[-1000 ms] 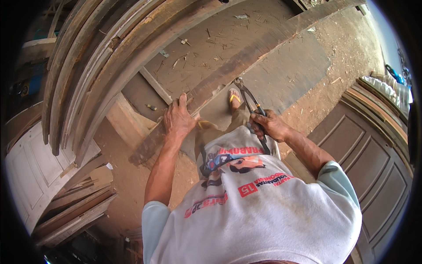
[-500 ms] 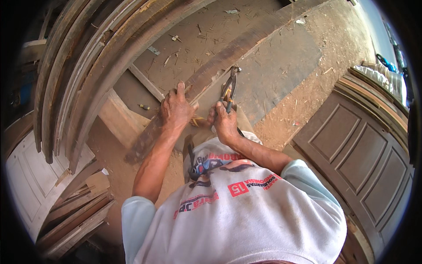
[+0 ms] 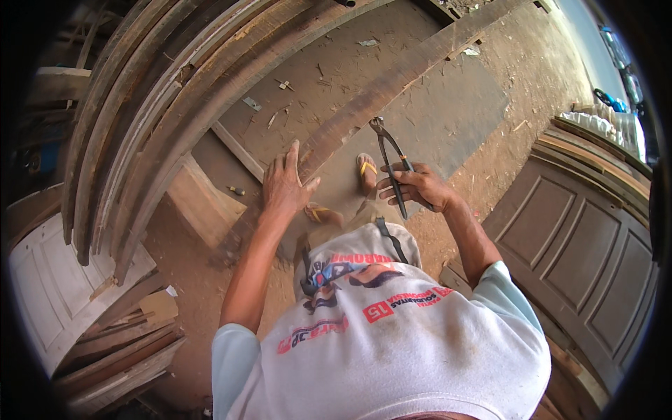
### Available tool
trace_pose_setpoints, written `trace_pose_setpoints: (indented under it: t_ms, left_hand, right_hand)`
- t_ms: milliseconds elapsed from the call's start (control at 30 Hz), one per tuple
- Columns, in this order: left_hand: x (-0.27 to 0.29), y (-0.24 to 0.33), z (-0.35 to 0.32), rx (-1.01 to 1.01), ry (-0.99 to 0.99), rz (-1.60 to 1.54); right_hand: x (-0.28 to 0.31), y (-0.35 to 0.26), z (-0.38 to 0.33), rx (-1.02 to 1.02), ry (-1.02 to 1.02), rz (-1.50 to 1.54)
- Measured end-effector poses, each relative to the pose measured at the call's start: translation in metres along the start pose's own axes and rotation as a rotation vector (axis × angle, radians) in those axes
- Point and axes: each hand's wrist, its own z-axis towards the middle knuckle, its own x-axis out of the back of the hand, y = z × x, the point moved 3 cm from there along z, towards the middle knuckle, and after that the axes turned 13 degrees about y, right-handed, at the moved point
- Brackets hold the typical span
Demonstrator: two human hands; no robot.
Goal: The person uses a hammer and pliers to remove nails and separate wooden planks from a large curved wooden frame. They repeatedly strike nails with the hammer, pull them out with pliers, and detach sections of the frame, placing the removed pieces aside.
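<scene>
We are looking down on a person bending over a long, curved wooden board that is lying on the dirt floor and running from near the feet up toward the far right. The left hand is pressing flat on the near end of the board, fingers spread and gripping nothing, apparently steadying it. The right hand is clenching the handles of a pair of pincers, whose head is pointing away from the body and hovering just at the board's edge; we cannot tell whether the head is touching the wood or biting on anything, as no nail is discernible at this size. A foot in a yellow-strapped sandal is standing just beside the tool. In our judgement the work is at an early or middle stage: the tool is brought to the board, but we are seeing no pulled nails or removed pieces nearby, and most of the board's length lies beyond the tool. Around the person we are noting a stack of curved timbers to the left, a white panelled door lying lower left, and a brown panelled door to the right.
</scene>
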Motion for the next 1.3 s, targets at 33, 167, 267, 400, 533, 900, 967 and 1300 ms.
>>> trace_pose_setpoints:
  t_ms: [33,167,267,400,533,900,967,1300]
  left_hand:
    - [0.01,-0.001,-0.002,-0.01,0.004,-0.028]
    - [0.044,-0.03,-0.03,0.013,-0.1,-0.028]
    - [0.052,-0.056,-0.052,0.057,-0.19,-0.046]
    - [0.032,-0.069,-0.066,0.12,-0.137,0.009]
    - [0.027,-0.067,-0.063,0.165,-0.156,0.03]
    - [0.043,-0.088,-0.024,0.168,-0.172,0.087]
    - [0.037,-0.09,-0.03,0.115,-0.093,0.131]
    - [0.03,-0.087,-0.036,0.095,-0.003,0.139]
  right_hand:
    - [0.004,-0.004,0.002,-0.015,-0.05,0.01]
    - [0.011,-0.005,0.002,-0.097,-0.133,0.105]
    - [0.016,0.005,0.011,-0.192,-0.189,0.225]
    - [-0.013,0.015,0.006,-0.194,-0.06,0.225]
    - [-0.047,0.043,0.011,-0.091,0.108,0.303]
    - [-0.141,0.06,0.083,0.224,0.315,0.499]
    - [-0.128,0.058,0.073,0.207,0.247,0.486]
    - [-0.027,0.016,0.017,0.166,0.061,0.041]
